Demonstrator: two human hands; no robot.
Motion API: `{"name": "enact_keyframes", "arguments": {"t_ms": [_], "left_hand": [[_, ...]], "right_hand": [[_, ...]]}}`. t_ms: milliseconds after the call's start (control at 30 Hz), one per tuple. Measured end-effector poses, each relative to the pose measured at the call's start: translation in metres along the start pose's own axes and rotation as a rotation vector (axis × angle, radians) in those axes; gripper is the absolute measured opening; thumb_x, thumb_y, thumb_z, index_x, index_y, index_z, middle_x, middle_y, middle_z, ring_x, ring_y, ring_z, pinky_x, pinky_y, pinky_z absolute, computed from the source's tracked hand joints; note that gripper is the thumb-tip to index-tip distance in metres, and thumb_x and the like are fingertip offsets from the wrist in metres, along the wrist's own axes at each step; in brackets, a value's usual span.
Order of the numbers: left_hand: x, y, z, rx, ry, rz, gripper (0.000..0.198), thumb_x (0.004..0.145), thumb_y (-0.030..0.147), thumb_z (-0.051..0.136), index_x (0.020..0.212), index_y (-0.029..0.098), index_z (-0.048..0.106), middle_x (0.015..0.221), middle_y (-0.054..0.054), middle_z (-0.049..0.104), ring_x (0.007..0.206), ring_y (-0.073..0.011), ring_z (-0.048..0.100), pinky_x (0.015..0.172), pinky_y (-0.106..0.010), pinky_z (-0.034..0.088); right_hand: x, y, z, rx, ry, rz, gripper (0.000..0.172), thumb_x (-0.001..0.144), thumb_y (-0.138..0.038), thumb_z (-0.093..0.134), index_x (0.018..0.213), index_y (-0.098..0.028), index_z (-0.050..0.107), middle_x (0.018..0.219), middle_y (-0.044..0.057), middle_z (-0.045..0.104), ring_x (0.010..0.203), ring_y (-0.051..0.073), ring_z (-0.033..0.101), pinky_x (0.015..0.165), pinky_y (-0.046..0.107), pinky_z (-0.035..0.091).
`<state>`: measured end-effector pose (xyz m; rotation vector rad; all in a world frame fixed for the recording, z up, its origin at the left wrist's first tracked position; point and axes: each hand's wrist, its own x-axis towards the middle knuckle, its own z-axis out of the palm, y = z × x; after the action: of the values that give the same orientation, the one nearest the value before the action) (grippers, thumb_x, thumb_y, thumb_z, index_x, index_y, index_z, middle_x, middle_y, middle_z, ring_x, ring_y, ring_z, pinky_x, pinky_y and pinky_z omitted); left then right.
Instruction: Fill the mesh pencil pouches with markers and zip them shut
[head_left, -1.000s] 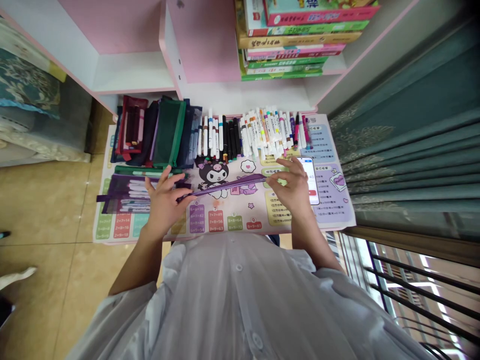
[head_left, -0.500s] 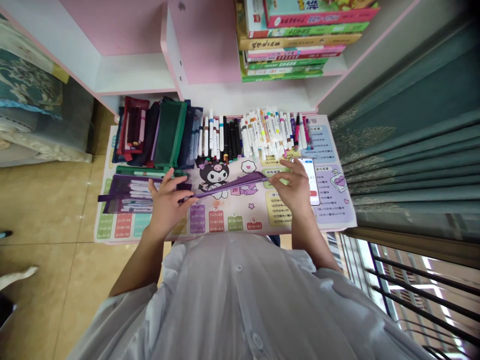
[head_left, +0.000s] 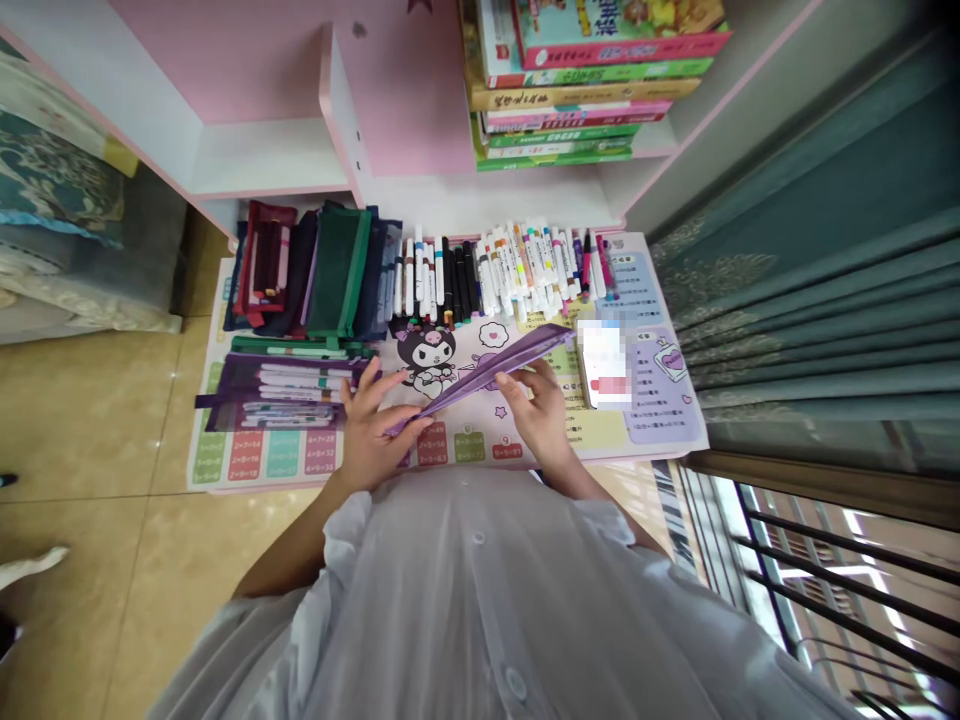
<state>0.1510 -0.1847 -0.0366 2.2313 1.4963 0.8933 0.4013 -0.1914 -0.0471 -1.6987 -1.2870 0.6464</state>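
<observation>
A flat purple zip pouch (head_left: 510,363) is held slantwise above the desk mat, its far end up to the right. My left hand (head_left: 375,428) pinches its near left end between thumb and fingertips, the other fingers spread. My right hand (head_left: 537,408) grips the pouch's lower edge past its middle, with the thumb on the near side and the fingers partly hidden. Left of my left hand lies a filled purple mesh pouch (head_left: 244,385), with white markers (head_left: 292,380) showing through. Behind my hands runs a row of loose markers (head_left: 517,265).
Green (head_left: 337,270) and red mesh pouches (head_left: 266,265) are piled at the back left. A phone (head_left: 604,365), its screen blurred out, lies right of my right hand. The printed mat (head_left: 667,385) covers the desk. Stacked books (head_left: 570,95) fill the shelf; a curtain (head_left: 787,270) hangs at right.
My right hand has let go of the pouch's far right end and moved left to its lower edge. My left hand has shifted right and nearer me, so the pouch slants more.
</observation>
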Motion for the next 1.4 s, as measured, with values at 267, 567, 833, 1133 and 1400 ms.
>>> {"name": "enact_keyframes", "arguments": {"t_ms": [267,567,833,1133,1400], "left_hand": [[-0.011,0.011,0.014,-0.005,-0.104,0.117,0.019,0.088,0.046,0.071,0.077,0.032,0.079,0.127,-0.006,0.072,0.143,-0.0339,0.048,0.123,-0.066,0.016],[-0.002,0.018,0.018,-0.062,-0.227,0.019,0.021,0.084,0.048,0.075,0.082,0.028,0.078,0.131,-0.007,0.069,0.145,-0.0351,0.045,0.123,-0.065,0.017],[0.039,0.021,0.023,0.057,-0.11,-0.156,0.027,0.083,0.041,0.074,0.063,0.023,0.07,0.13,-0.006,0.07,0.142,-0.0357,0.047,0.124,-0.069,0.012],[0.05,0.009,0.022,0.075,-0.13,-0.186,0.02,0.079,0.024,0.068,0.059,0.022,0.065,0.125,-0.006,0.072,0.14,-0.037,0.05,0.118,-0.077,0.015],[0.047,0.013,0.014,0.067,-0.184,-0.2,0.021,0.082,0.027,0.065,0.061,0.022,0.066,0.128,-0.005,0.071,0.141,-0.0361,0.049,0.119,-0.074,0.019]], "right_hand": [[0.0,-0.004,0.023,-0.048,-0.049,0.005,0.028,0.086,-0.048,0.066,0.071,-0.024,0.071,0.122,0.013,0.069,0.127,0.032,0.059,0.11,0.054,0.046],[-0.002,-0.001,0.023,-0.117,-0.095,-0.146,0.024,0.089,-0.036,0.059,0.072,-0.024,0.071,0.124,0.012,0.069,0.134,0.034,0.053,0.116,0.058,0.041],[0.01,-0.009,0.018,-0.144,-0.286,-0.319,0.02,0.085,-0.027,0.063,0.067,-0.024,0.069,0.126,0.01,0.068,0.142,0.035,0.048,0.118,0.06,0.041],[0.026,0.006,0.019,-0.184,-0.296,-0.265,0.018,0.079,-0.022,0.068,0.061,-0.024,0.067,0.122,0.011,0.071,0.138,0.037,0.051,0.114,0.063,0.043],[0.048,-0.01,0.016,-0.175,-0.232,-0.268,0.024,0.085,-0.042,0.073,0.068,-0.025,0.071,0.122,0.011,0.072,0.132,0.035,0.056,0.113,0.061,0.044]]}}
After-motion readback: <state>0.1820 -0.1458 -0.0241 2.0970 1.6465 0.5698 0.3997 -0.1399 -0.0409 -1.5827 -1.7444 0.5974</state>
